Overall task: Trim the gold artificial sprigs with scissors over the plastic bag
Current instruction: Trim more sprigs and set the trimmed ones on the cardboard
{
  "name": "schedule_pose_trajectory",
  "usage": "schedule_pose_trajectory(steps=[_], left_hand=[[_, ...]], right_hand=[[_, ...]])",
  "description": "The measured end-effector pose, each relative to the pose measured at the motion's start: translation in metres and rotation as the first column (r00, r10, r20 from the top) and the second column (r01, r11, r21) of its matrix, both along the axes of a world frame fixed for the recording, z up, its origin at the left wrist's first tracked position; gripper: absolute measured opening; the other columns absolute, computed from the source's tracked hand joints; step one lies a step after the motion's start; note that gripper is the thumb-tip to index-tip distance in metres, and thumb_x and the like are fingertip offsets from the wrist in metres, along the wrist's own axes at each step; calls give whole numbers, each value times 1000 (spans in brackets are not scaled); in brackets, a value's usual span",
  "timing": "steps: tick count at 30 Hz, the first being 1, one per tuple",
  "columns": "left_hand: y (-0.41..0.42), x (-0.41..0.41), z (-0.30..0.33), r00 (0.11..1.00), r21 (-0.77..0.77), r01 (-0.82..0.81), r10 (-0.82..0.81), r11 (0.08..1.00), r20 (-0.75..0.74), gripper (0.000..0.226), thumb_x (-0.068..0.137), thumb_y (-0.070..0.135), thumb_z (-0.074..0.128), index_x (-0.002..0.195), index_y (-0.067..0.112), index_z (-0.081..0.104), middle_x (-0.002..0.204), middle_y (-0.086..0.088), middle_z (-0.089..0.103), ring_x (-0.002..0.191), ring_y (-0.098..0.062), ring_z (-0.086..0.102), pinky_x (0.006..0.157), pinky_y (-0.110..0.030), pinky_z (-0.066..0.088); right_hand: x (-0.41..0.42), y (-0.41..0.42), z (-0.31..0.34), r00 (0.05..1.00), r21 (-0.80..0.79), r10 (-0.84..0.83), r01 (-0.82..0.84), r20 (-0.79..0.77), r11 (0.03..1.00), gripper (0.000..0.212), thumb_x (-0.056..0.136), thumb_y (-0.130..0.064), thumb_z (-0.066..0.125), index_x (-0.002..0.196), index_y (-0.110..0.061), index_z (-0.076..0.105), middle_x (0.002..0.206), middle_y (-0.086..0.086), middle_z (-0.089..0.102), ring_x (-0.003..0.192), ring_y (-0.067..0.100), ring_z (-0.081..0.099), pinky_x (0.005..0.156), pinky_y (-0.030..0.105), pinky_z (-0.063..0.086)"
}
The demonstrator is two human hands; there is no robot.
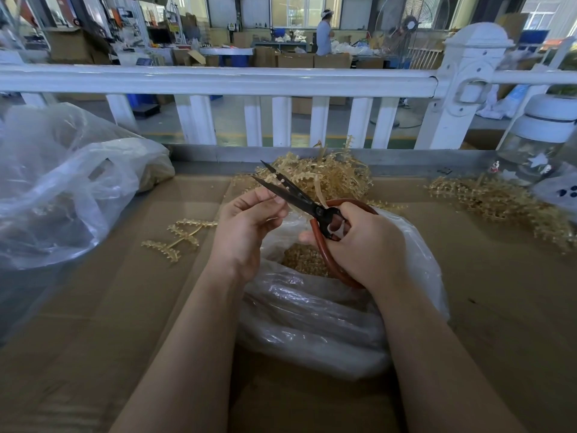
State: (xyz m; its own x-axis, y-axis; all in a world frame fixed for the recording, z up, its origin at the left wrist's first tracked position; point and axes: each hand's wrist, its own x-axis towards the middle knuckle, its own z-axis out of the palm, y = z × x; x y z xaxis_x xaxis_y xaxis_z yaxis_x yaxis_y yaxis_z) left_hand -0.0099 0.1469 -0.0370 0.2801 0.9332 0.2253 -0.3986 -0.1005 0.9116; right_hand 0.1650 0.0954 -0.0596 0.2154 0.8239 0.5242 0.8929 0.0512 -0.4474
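Scissors (293, 192), black blades and red loop handles, are held above the open bag (315, 307). Blades stand parted in a narrow V, tips pointing up and to the left. Right hand (365, 245) grips the handles, fingers curled through and around the red loops. Left hand (246, 223) is raised just beside the blades, fingers curled with thumb and fingertips pinched together against the lower blade; a small pale piece shows at the blades near the fingertips, but what the hand pinches cannot be told for certain.

The bag, clear plastic, lies on the cardboard (93, 323) directly under both hands; gold trimmings (304, 259) are visible inside its mouth.

A heap of gold sprigs (327, 173) sits behind the scissors, against the metal ledge (218, 153). A single branched sprig (181, 237) lies flat on the cardboard left of the left hand, apart from it. A second spread of sprigs (499, 198) lies at right.

A large clear bag (62, 182) occupies the left side, slumped on the cardboard. A glass jar (537, 142) with white lid stands at far right. A white railing (218, 79) runs behind the bench; beyond it, a person (324, 35) stands at a distant table among cartons
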Motion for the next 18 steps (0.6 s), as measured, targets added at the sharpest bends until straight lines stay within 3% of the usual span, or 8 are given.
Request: schedule_pose_trajectory(steps=[9, 14, 18], left_hand=[[0, -1, 1, 999, -49, 14, -13, 999, 31, 15, 88, -3, 59, 78, 8, 62, 68, -2, 62, 66, -11, 58, 71, -22, 45], [1, -1, 1, 999, -51, 22, -19, 998, 50, 19, 87, -4, 60, 75, 11, 63, 68, -2, 63, 66, -11, 58, 71, -23, 45], [1, -1, 2, 999, -26, 30, -28, 999, 40, 34, 89, -4, 59, 67, 20, 70, 68, 0, 64, 66, -10, 58, 70, -22, 44]], right_hand=[[1, 1, 0, 1000, 8, 3, -3, 3, 1000, 66, 66, -94, 47, 83, -32, 64, 66, -22, 58, 64, -5, 54, 54, 21, 45], [1, 0, 0, 1000, 20, 21, -21, 3, 1000, 67, 68, -91, 51, 88, -30, 68, 72, -20, 63, 68, -1, 57, 57, 18, 46], [1, 0, 0, 1000, 15, 25, -25, -5, 1000, 65, 68, -90, 54, 88, -30, 69, 70, -20, 62, 67, -4, 56, 55, 13, 42]])
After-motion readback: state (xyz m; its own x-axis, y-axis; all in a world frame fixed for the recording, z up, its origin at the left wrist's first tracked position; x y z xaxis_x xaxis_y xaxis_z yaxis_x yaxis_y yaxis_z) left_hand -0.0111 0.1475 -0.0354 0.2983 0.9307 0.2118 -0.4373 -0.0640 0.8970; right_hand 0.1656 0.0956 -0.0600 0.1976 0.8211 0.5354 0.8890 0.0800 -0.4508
